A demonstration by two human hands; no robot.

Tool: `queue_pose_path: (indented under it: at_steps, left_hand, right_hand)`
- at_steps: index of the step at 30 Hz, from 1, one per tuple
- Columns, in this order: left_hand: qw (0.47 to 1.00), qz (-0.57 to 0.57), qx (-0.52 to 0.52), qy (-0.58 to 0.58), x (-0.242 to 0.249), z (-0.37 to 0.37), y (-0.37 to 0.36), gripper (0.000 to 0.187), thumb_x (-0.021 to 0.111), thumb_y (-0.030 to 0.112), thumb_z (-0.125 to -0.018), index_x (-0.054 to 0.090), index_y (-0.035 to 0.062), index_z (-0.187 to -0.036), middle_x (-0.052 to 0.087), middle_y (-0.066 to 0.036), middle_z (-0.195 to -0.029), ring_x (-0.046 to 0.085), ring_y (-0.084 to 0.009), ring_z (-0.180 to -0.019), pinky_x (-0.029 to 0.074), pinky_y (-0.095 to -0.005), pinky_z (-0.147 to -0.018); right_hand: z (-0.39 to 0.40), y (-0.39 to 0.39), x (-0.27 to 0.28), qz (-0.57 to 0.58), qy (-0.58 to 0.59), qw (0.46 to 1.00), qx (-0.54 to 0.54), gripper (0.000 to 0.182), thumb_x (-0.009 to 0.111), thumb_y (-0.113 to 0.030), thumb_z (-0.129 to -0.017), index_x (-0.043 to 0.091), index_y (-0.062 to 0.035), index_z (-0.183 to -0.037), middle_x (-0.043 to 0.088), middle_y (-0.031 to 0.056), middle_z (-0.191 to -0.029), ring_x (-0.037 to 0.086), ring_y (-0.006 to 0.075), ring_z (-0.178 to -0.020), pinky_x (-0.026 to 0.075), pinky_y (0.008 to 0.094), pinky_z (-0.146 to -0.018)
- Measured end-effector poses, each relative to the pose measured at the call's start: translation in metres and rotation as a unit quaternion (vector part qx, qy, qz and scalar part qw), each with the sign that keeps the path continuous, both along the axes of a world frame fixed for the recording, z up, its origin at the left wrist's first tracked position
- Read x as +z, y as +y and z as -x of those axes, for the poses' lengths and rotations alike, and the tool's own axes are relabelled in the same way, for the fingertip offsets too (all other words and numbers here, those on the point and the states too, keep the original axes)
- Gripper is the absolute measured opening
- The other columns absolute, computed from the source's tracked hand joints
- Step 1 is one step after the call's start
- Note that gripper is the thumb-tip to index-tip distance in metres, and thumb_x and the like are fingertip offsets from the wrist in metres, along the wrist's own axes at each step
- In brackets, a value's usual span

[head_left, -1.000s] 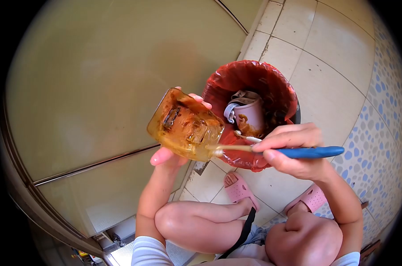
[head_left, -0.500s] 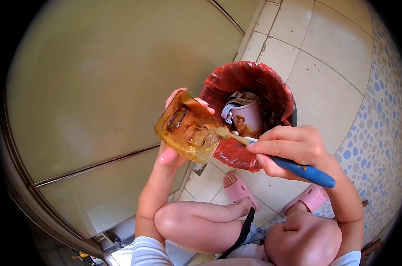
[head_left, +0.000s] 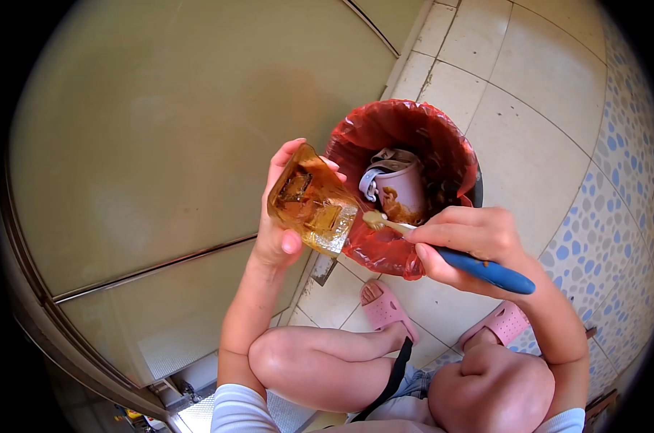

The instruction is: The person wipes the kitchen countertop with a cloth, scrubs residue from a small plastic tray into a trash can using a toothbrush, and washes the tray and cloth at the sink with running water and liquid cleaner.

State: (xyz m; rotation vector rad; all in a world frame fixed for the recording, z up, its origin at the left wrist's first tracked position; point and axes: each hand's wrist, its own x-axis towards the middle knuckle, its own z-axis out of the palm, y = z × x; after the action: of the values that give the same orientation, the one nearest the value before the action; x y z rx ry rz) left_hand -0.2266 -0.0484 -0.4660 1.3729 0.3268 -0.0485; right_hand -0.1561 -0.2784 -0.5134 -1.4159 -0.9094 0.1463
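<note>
My left hand [head_left: 280, 234] grips a see-through amber plastic container [head_left: 309, 198], tilted with its inside toward me and smeared with dark brown residue. In my right hand [head_left: 475, 242] is a toothbrush [head_left: 486, 270] with a thick blue handle and a pale neck. Its head is coated in yellowish-brown stuff and sits just right of the container's lower corner, apart from it. Both are held over the near left part of a trash bin [head_left: 457, 148] lined with a red plastic bag. Inside the bin lies a pale pink cup [head_left: 403, 189] with brown smears.
Crumpled grey and white waste [head_left: 393, 160] lies by the cup in the bin. A frosted sliding door [head_left: 161, 144] stands to the left. Beige floor tiles [head_left: 522, 137] and a pebble-patterned strip [head_left: 594, 245] run to the right. Pink slippers [head_left: 386, 314] are on my feet.
The container has turned and shifted slightly right, showing less of its inside. The toothbrush head has come off the container's edge and moved a little right.
</note>
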Motion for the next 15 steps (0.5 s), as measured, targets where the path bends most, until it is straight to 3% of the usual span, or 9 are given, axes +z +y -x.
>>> queue_pose_path:
  at_steps: [4,8,10,12,15]
  left_hand:
    - [0.999,-0.014,-0.051,0.009,-0.01,0.004,0.0,0.134,0.081,0.063,-0.032,0.017,0.0125,-0.139,0.046,-0.012,-0.118,0.05,-0.0267,-0.111,0.047,-0.0409,-0.093]
    - [0.998,-0.027,-0.052,-0.023,-0.007,0.003,-0.002,0.134,0.085,0.056,-0.034,0.016,0.0095,-0.138,0.047,-0.013,-0.117,0.051,-0.0259,-0.11,0.046,-0.0397,-0.094]
    - [0.997,-0.018,-0.055,-0.044,-0.009,0.004,0.004,0.133,0.089,0.049,-0.037,0.013,0.0049,-0.138,0.048,-0.014,-0.117,0.052,-0.0254,-0.11,0.045,-0.0389,-0.096]
    - [0.997,-0.017,-0.056,-0.059,-0.008,0.005,0.01,0.133,0.087,0.051,-0.038,0.013,0.0057,-0.138,0.049,-0.015,-0.117,0.052,-0.0265,-0.11,0.046,-0.0399,-0.095]
    - [0.989,0.093,-0.058,-0.102,-0.008,0.005,0.014,0.132,0.078,0.064,-0.038,0.015,0.0075,-0.139,0.049,-0.017,-0.118,0.051,-0.0321,-0.111,0.048,-0.0439,-0.092]
  right_hand:
    - [-0.003,0.012,0.003,-0.027,-0.007,0.999,-0.017,0.014,0.066,0.0,-0.067,0.065,-0.0003,-0.081,0.061,0.0103,-0.07,0.058,0.0234,-0.054,0.048,0.0303,-0.048]
    - [0.001,0.011,-0.003,-0.009,-0.017,1.0,-0.001,0.016,0.066,-0.001,-0.068,0.068,-0.0025,-0.084,0.063,0.0091,-0.073,0.061,0.0198,-0.057,0.049,0.0266,-0.05]
    - [0.003,0.007,-0.006,0.017,-0.008,1.0,0.005,0.014,0.065,-0.001,-0.069,0.066,-0.0001,-0.084,0.061,0.0109,-0.07,0.059,0.0237,-0.056,0.049,0.0301,-0.05]
    - [0.003,-0.001,-0.014,0.065,0.016,0.998,0.023,0.013,0.064,-0.004,-0.073,0.065,0.001,-0.085,0.061,0.0124,-0.07,0.059,0.0266,-0.057,0.049,0.0325,-0.052]
    - [0.007,-0.005,-0.018,0.102,0.051,0.993,0.016,0.012,0.065,-0.006,-0.075,0.065,0.0001,-0.086,0.06,0.0128,-0.071,0.059,0.0272,-0.057,0.049,0.0334,-0.053]
